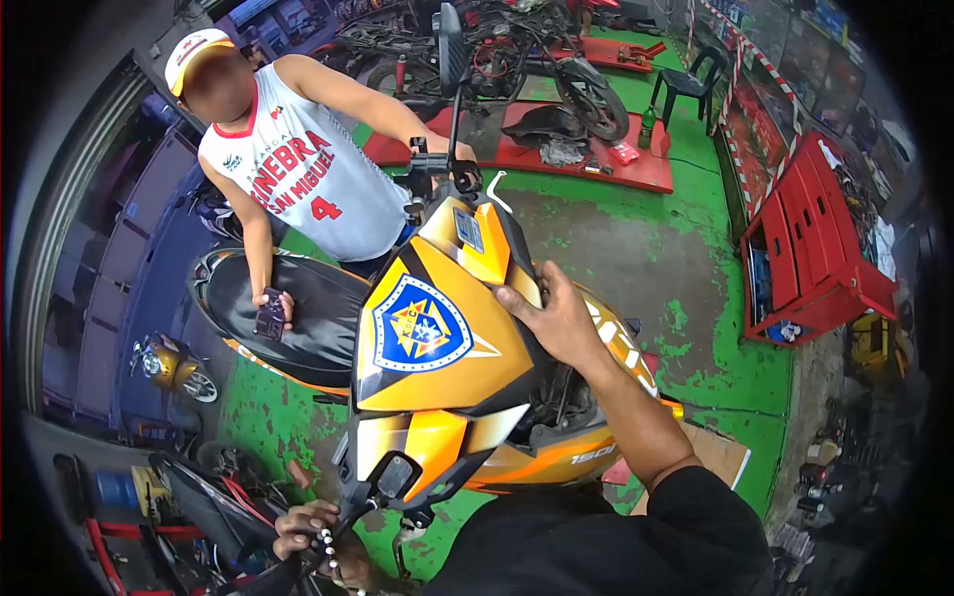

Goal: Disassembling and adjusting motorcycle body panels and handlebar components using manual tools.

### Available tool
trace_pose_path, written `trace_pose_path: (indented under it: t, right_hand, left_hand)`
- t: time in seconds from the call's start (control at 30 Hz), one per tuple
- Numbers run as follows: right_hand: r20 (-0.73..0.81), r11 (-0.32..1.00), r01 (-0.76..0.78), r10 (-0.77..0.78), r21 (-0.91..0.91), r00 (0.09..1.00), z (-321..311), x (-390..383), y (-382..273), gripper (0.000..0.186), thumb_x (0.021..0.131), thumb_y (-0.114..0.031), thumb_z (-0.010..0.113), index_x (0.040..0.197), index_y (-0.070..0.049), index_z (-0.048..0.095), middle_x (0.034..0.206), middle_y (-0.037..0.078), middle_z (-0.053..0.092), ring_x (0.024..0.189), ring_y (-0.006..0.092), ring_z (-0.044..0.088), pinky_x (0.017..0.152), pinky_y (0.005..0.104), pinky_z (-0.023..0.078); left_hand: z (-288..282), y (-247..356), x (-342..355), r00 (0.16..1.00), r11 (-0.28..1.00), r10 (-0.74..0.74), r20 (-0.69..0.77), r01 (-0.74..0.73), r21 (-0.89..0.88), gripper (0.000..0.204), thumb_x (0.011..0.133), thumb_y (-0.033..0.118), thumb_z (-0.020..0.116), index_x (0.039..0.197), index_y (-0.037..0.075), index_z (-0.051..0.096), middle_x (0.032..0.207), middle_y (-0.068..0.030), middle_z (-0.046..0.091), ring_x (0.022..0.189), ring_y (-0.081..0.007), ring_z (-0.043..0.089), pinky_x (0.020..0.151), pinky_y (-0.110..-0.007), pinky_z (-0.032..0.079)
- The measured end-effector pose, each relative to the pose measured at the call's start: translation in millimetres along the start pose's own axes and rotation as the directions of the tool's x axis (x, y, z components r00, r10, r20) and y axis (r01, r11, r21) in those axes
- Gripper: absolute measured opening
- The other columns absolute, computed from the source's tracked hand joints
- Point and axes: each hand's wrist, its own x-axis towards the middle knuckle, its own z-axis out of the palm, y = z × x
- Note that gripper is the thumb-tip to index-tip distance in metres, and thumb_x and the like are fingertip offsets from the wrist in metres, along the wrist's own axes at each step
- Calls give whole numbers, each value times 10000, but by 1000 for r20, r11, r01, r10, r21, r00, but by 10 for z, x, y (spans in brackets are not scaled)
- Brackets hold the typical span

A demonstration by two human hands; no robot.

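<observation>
Touching orange fairing [487,323]; right hand [550,316].

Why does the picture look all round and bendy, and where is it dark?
Head view: the wide fisheye lens leaves black corners and makes the door frame curve; head view, far right edge: things fade into gloom; head view, near the middle: the shield sticker on the motorbike looks bright and clear.

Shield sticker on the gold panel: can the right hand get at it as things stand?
Likely yes: the right hand is at the right edge of the gold panel, and nothing shows between it and the shield sticker.
</observation>
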Motion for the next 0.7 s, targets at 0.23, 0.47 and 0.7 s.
trace_pose_path:
  t: [0.23, 0.47, 0.7]
  right_hand:
    - [7, 995, -65, 66, -71, 998, -164, 505, 177, 428, 1021, -439, 531, 945, -20, 575, 774, 20, 528, 755, 100, 491, 701, 279, 435]
    - [234, 990, 127, -108, -67, 966, -42, 1379, 235, 464, 1053, -376, 404, 1135, 35, 605, 990, 207, 689, 930, 324, 660, 853, 388, 477]
    - [342, 963, 156, -74, -219, 937, -6, 1586, 132, 413, 1034, -322, 396, 1159, 17, 596, 1066, 276, 655, 1040, 471, 606, 897, 474, 466]
  left_hand:
    - [117, -66, 26, 988, 969, 121, 99, -139, 202, 385, 885, 392, 630, 956, 48, 472, 782, -94, 461, 673, -241, 508, 591, -377, 479]
    - [192, -67, -40, 993, 981, 122, 2, -121, 152, 467, 930, 500, 573, 956, 46, 470, 767, -94, 441, 641, -238, 489, 573, -381, 477]
    - [343, -73, -15, 994, 977, 109, 26, -112, 181, 294, 931, 311, 583, 1046, 46, 529, 853, -146, 540, 699, -349, 593, 648, -503, 536]
